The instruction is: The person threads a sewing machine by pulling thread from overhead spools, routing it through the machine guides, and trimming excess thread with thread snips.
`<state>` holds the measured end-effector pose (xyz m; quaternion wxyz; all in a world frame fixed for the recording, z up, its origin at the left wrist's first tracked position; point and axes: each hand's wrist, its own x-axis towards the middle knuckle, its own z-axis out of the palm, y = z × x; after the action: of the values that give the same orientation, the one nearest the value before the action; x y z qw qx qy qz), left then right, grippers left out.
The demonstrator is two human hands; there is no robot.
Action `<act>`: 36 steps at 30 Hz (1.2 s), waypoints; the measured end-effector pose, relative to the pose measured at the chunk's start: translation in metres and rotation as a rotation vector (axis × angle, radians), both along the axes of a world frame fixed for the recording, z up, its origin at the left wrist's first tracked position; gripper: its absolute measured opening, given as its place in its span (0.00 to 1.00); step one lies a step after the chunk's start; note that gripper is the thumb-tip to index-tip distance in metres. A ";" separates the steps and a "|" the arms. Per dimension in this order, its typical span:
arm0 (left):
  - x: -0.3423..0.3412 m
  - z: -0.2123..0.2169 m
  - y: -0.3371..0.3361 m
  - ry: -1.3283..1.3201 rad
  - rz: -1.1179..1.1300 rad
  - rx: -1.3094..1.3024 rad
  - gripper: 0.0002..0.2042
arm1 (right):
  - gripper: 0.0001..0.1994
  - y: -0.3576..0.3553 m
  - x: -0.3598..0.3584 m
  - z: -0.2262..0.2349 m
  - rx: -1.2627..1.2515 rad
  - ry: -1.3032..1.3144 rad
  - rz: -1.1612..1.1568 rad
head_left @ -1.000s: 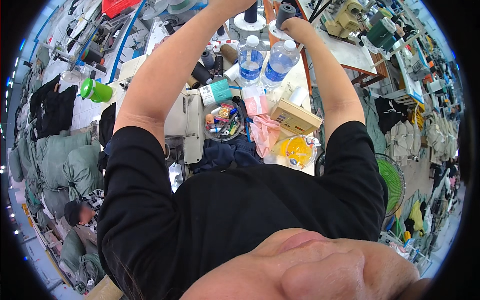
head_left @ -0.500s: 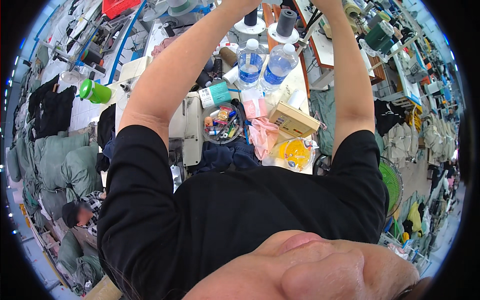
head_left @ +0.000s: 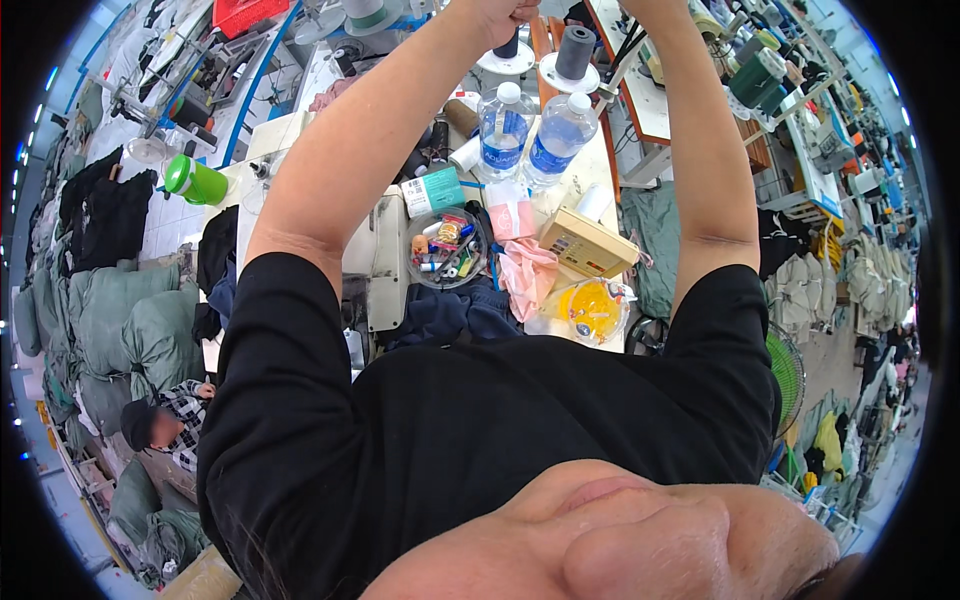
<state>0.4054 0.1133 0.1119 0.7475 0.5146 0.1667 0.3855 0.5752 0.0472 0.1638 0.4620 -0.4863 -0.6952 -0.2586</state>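
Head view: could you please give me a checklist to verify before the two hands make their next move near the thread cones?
1. Grey cone upright on its white disc: ok.
2. Dark cone free of the left hand: cannot tell; the hand hides its top.
3. Contents of the left hand: cannot tell; its fingers look curled, but nothing held can be made out.
4. Right hand fully visible: not ok; the upper edge cuts it off.
5. Left bottle and right bottle capped: ok, both have white caps.

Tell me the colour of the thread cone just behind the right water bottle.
The thread cone is dark grey; it shows best in the head view.
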 end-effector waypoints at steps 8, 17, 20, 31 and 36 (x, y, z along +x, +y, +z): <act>0.002 0.010 -0.011 -0.042 -0.032 0.030 0.07 | 0.10 0.012 0.028 0.014 -0.038 0.141 -0.106; 0.005 0.007 -0.018 0.406 0.493 0.705 0.12 | 0.17 -0.005 0.029 -0.008 -0.913 0.970 0.499; 0.005 0.005 -0.018 0.449 0.541 0.806 0.13 | 0.16 -0.008 0.026 -0.003 -0.924 1.066 0.777; -0.001 0.023 -0.001 0.358 0.579 1.395 0.08 | 0.10 0.023 0.028 0.030 -0.857 0.934 0.609; 0.000 0.051 0.021 0.283 0.575 1.478 0.08 | 0.07 0.040 0.035 0.055 -0.837 0.750 0.419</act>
<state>0.4051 0.1347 0.1626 0.0567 0.8570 0.0876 0.5046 0.6099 0.0876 0.2193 0.4864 -0.5374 -0.6085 0.3231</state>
